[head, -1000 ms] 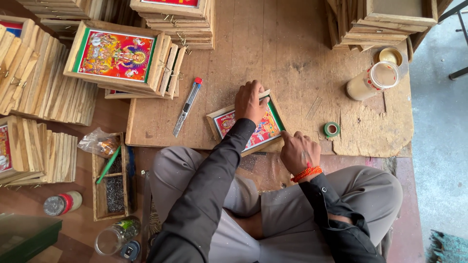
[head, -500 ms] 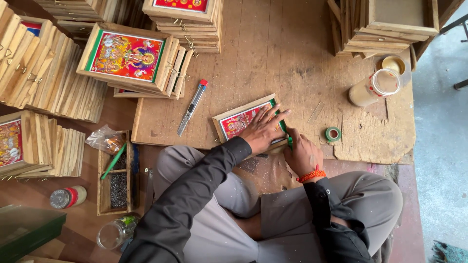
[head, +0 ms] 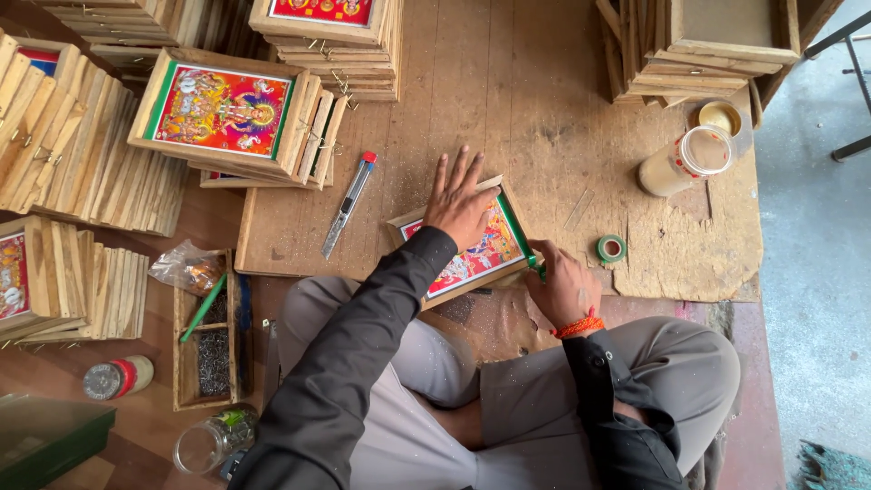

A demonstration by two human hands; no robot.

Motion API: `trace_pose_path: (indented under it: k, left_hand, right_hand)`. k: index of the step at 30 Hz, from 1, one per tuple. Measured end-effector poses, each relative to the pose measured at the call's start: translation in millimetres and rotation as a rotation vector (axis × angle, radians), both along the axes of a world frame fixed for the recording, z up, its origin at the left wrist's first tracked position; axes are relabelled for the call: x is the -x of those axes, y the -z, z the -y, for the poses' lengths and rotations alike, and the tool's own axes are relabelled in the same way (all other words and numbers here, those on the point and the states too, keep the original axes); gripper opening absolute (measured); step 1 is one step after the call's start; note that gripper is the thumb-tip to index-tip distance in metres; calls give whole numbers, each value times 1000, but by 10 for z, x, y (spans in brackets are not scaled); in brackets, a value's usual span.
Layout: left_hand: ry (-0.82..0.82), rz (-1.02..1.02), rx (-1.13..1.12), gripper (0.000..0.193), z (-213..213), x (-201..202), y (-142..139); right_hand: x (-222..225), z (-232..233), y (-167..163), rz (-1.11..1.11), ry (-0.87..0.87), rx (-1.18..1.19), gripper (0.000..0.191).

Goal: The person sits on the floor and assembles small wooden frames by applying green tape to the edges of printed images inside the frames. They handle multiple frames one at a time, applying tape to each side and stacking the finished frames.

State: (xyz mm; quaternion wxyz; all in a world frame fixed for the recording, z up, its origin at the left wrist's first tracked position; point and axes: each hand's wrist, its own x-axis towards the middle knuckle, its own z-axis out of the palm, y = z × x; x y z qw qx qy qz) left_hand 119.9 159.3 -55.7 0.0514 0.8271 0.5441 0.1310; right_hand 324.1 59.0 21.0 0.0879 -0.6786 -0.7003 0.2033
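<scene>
Framed picture (head: 472, 254) is seen lying flat on the wooden board (head: 508, 109), just ahead of the crossed legs, its long axis running from lower left to upper right as the head camera shows it. Going from the left of the view, stacks of wooden frames (head: 82, 154) are ranged along the floor, and a small tray of nails (head: 210, 340) sits near the left knee. Further right, a utility knife (head: 349, 204) is laid on the board, near the picture's left side but not touching it. The left hand (head: 461, 200) is pressed flat on the picture's upper left part, fingers spread apart, so the picture is pinned rather than gripped. At the picture's right edge a green strip of tape (head: 517, 238) is seen running along the frame's side. The right hand (head: 562, 286) is closed around the lower end of that strip, at the picture's lower right corner, and touches the frame there. The taped edge thus lies up and away from the right hand, which is the nearer one to it. Just beside this hand, to its right, a roll of green tape (head: 611, 249) rests on the board, and a lidless jar (head: 685, 159) lies well beyond.
</scene>
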Motion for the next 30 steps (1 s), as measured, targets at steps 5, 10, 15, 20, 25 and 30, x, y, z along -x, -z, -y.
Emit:
trace_pose_path:
  k: [5,10,15,20,25,30]
  left_hand:
    - [16,11,-104,50,78,-1,96]
    - [109,-246,-2,32,-31,-105,-16]
    - [403,-210,-86,30,311,-365,-99]
    - [474,-130,-14,28,470,-438,-159]
    - [338,-87,18,34,105,-284,-163]
    - [59,-56,-83,46,-124,-109,-80]
  right_hand:
    - [-7,24,-11,32,3,-34,48]
    - [-84,35,20,-42,-20,-41,49]
    - [-181,37,140,-89,-47,-102,48]
    - [-227,25,167,-121,-44,-93,45]
    - [-245,58,65,-58,-43,-73,48]
    - [-269,56,-4,-40,-10,-16,50]
